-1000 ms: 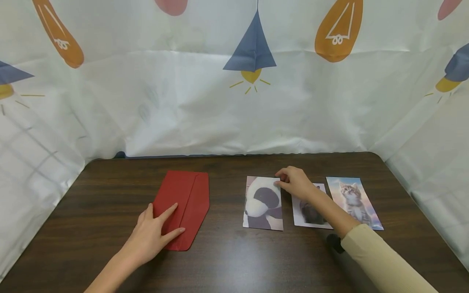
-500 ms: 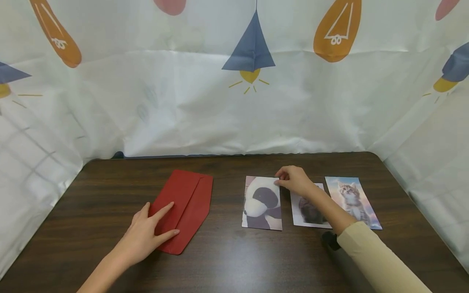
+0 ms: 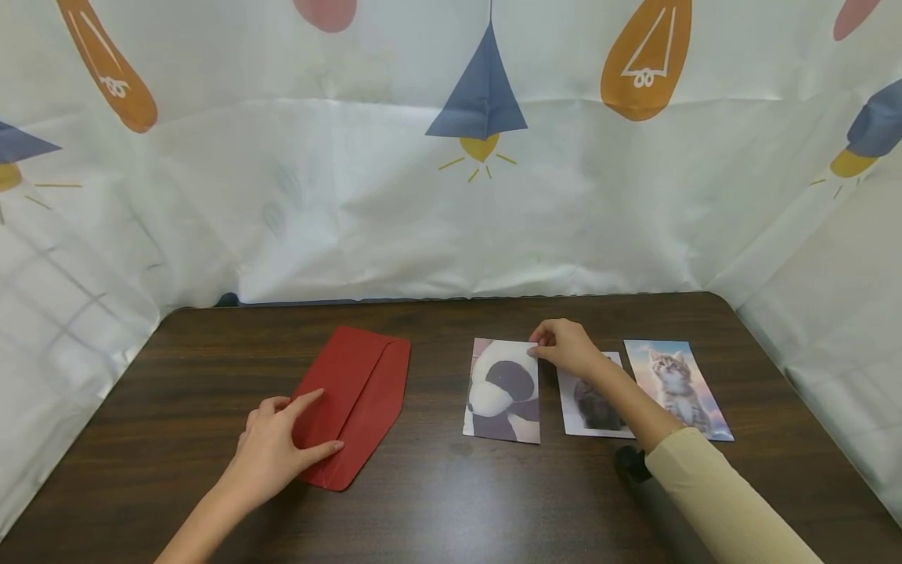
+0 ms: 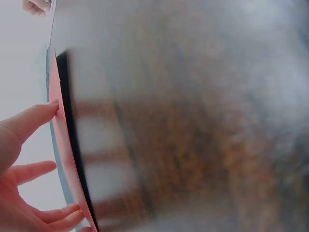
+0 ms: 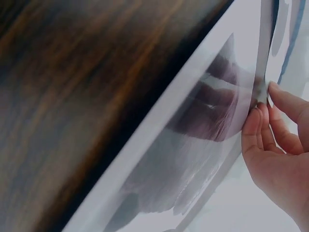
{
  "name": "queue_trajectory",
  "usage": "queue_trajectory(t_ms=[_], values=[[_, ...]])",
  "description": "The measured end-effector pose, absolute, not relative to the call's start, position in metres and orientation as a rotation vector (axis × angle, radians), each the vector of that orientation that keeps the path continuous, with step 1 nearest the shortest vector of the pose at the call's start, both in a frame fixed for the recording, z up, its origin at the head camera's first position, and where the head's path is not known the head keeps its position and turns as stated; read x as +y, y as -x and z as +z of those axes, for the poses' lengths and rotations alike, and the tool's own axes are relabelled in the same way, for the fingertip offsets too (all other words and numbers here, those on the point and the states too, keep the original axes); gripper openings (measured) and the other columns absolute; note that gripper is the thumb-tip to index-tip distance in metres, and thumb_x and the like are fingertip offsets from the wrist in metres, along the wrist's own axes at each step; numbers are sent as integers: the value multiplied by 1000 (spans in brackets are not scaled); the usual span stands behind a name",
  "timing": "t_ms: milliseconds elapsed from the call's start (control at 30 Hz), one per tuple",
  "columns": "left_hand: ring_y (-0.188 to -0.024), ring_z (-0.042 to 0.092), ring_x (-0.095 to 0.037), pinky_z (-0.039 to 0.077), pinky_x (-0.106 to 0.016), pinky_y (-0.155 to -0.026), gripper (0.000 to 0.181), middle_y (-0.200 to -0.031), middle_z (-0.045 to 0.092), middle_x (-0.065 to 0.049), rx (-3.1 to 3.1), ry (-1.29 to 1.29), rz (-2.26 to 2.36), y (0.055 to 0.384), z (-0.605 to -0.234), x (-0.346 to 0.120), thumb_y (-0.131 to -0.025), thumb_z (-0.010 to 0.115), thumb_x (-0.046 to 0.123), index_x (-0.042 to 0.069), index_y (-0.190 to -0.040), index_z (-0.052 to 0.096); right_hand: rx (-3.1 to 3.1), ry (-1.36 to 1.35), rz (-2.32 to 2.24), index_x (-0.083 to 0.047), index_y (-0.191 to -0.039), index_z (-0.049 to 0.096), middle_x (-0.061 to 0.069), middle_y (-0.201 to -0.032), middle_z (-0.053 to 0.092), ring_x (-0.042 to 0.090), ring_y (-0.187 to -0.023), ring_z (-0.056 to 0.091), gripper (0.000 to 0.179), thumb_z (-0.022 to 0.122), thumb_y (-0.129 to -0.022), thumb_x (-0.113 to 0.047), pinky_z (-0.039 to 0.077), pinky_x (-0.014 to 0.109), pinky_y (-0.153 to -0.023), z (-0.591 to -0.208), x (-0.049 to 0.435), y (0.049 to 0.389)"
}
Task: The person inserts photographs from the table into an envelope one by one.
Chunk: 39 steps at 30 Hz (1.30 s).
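Observation:
My left hand (image 3: 264, 450) rests on a red envelope (image 3: 352, 392) on the left of the table. Index finger and thumb lie spread over its surface; the other fingers are at its left edge. In the left wrist view the fingertips touch the envelope (image 4: 65, 130) seen nearly edge-on. My right hand (image 3: 567, 348) pinches the upper right corner of a photo of a black-and-white plush animal (image 3: 502, 392), which lies on the table. Under the right forearm a photo of a dark animal (image 3: 595, 407) is partly covered. A kitten photo (image 3: 678, 384) lies at the far right.
The dark wooden table (image 3: 437, 501) runs back to a pale curtain (image 3: 395, 204) printed with lamps and bulbs, which also hangs at both sides. A small black object (image 3: 630, 464) shows at the right sleeve's cuff.
The red envelope has turned slightly clockwise under my left hand, and that hand has shifted a little left. My right hand stays at the photo's corner.

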<state>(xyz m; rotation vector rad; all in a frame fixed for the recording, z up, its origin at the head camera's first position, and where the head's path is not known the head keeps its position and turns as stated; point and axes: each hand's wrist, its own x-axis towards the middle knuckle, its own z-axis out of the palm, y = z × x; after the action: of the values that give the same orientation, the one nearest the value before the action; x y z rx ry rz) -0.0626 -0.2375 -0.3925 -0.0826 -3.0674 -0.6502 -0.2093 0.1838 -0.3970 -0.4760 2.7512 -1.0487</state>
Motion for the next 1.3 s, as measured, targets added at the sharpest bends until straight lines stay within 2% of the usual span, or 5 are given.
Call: queue_trajectory(t_ms=[267,533,1000,1200,1300], values=[[-125,41,-60,47,-72,-87,90,-131,53,-40,-3081,73,-817,69,-390,-244,-74,97,33,1,-148,56,2742,460,-1079,7,-102,70,12,-90,65,23,-83,61,12,74,-96,-3,51,32,-71,-397,184,209],[-119,40,-61,46,-61,-76,107,-131,43,-43,-3187,-88,-785,72,-384,-247,-74,95,44,0,-155,40,2755,446,-1083,6,-103,70,13,-92,66,24,-86,64,14,75,-96,-4,53,34,-73,-396,182,207],[-117,38,-58,47,-57,-75,115,-133,43,-43,-3206,-100,-831,72,-383,-250,-72,95,48,-5,-156,37,2704,411,-1174,8,-108,70,15,-94,68,21,-80,68,15,72,-98,-3,59,32,-71,-393,180,207],[-116,43,-57,46,-60,-82,110,-130,47,-41,-3204,-23,-742,72,-381,-248,-75,93,49,-15,-150,43,2644,412,-1262,11,-112,68,19,-95,70,22,-78,71,17,68,-100,-1,63,37,-74,-392,182,205],[-114,48,-51,51,-54,-82,109,-126,49,-40,-3178,46,-691,72,-381,-247,-75,94,46,-21,-145,44,2613,400,-1303,12,-113,67,20,-94,71,22,-77,72,18,67,-101,0,64,37,-73,-390,182,205]])
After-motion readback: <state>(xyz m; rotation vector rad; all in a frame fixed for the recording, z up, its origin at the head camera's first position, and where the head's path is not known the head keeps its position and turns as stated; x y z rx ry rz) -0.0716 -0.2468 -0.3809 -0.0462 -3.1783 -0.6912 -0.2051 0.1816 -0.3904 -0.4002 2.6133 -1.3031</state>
